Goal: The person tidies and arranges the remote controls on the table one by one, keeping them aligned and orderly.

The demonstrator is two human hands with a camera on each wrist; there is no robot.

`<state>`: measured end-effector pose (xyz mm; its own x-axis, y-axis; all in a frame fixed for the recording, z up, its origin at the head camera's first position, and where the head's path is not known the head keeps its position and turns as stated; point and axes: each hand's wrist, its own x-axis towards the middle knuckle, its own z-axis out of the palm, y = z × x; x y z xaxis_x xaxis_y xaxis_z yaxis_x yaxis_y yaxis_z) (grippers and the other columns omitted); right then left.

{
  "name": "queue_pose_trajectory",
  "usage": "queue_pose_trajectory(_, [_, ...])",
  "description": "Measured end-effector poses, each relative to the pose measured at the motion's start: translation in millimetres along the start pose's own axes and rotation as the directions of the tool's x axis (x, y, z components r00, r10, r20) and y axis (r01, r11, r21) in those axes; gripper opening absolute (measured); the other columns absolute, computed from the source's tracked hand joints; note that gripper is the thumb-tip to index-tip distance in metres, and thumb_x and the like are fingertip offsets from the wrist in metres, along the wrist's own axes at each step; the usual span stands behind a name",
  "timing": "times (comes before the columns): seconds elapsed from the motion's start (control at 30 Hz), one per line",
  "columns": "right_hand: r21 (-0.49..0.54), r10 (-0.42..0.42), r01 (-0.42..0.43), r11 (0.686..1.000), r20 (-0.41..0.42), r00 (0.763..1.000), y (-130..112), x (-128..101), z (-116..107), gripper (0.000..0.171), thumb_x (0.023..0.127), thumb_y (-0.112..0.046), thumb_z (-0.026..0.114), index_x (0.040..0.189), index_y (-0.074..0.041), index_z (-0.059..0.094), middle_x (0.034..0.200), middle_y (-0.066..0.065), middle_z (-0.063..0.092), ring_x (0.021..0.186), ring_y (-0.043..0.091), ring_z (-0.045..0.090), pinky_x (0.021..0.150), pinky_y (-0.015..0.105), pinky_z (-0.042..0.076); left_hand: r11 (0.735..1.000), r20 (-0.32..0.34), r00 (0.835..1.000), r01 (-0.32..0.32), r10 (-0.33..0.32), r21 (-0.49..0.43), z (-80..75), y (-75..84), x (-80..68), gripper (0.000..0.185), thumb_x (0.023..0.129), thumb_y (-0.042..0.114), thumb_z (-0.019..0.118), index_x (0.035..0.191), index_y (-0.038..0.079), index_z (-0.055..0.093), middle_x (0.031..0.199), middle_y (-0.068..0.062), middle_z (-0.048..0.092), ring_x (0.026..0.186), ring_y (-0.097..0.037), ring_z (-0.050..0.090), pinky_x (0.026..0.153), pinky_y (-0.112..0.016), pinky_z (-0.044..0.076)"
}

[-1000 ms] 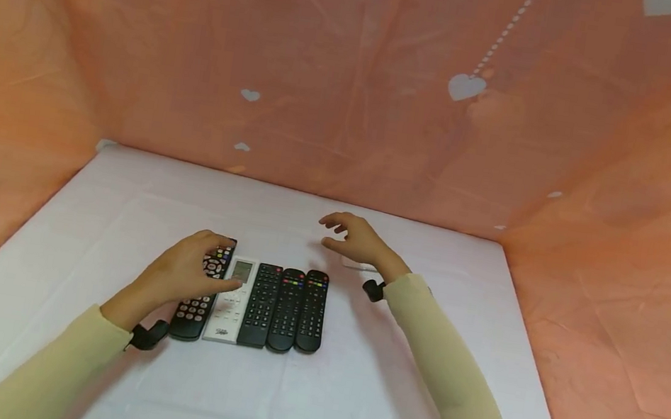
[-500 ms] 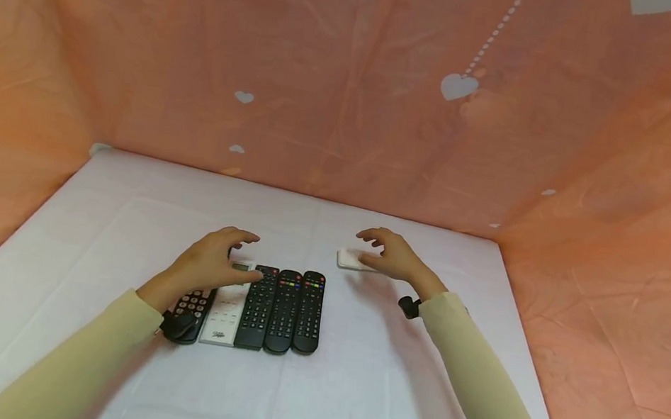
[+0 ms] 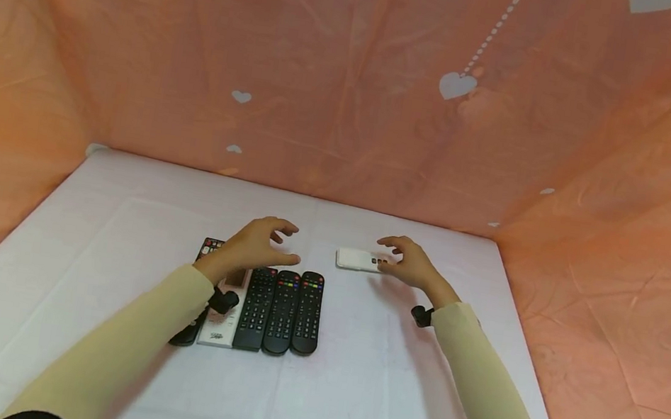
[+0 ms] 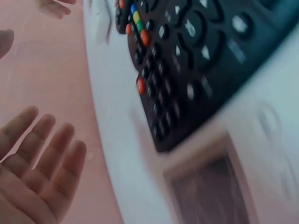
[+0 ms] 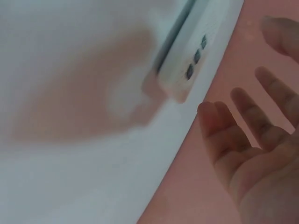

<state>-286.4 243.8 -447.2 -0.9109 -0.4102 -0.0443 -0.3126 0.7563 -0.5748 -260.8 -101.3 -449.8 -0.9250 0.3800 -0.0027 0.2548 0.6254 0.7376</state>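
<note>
Several remotes lie side by side on the white table: a black one with coloured buttons (image 3: 209,247), half hidden under my left forearm, a white one with a display (image 3: 220,326) (image 4: 224,186), and three black ones (image 3: 282,311) (image 4: 187,70). My left hand (image 3: 263,242) (image 4: 42,158) hovers above the far ends of this row with its fingers spread and holds nothing. A small white remote (image 3: 356,260) (image 5: 196,51) lies crosswise further right. My right hand (image 3: 408,263) (image 5: 252,140) hangs over its right end with loose fingers; no grip shows.
The white cloth (image 3: 350,383) covers the table. Orange sheeting with white hearts (image 3: 351,97) walls it in at the back and on both sides. Both forearms wear beige sleeves.
My left hand has lifted off the leftmost remote and moved forward and right over the row. My right hand has shifted right, uncovering most of the small white remote.
</note>
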Motion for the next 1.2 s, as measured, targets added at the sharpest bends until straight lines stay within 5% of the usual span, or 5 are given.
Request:
queue_pose_trajectory(0.27, [-0.045, 0.064, -0.064, 0.997, 0.0, 0.998, 19.0, -12.4, 0.1, 0.058, 0.079, -0.015, 0.075, 0.132, -0.003, 0.055, 0.129, 0.024, 0.054, 0.113, 0.043, 0.057, 0.087, 0.048, 0.053, 0.999, 0.057, 0.998, -0.001, 0.003, -0.042, 33.7, 5.1, 29.0, 0.064, 0.078, 0.034, 0.079, 0.134, 0.013, 0.056, 0.129, -0.011, 0.059, 0.111, -0.026, 0.059, 0.088, -0.041, 0.053])
queue_pose_trajectory(0.73, [-0.02, 0.112, -0.112, 0.994, 0.003, 0.994, 28.1, -11.7, 1.6, 0.067, 0.075, -0.015, 0.079, 0.135, -0.002, 0.052, 0.129, 0.026, 0.054, 0.11, 0.042, 0.059, 0.091, 0.049, 0.05, 0.978, 0.106, 0.994, 0.053, -0.032, -0.201, 67.4, 19.1, 68.1, 0.062, 0.079, 0.026, 0.08, 0.134, 0.013, 0.055, 0.13, -0.009, 0.058, 0.112, -0.025, 0.06, 0.095, -0.039, 0.051])
queue_pose_trajectory(1.2, [-0.004, 0.19, -0.19, 0.982, 0.014, 0.982, 33.2, -5.1, 7.9, 0.066, 0.073, -0.008, 0.077, 0.134, 0.001, 0.052, 0.125, 0.025, 0.055, 0.105, 0.036, 0.06, 0.09, 0.044, 0.05, 0.968, 0.176, 0.979, 0.142, -0.106, -0.207, 88.3, 21.7, 87.9, 0.06, 0.076, 0.023, 0.082, 0.13, 0.011, 0.058, 0.128, -0.008, 0.06, 0.119, -0.024, 0.056, 0.102, -0.037, 0.046])
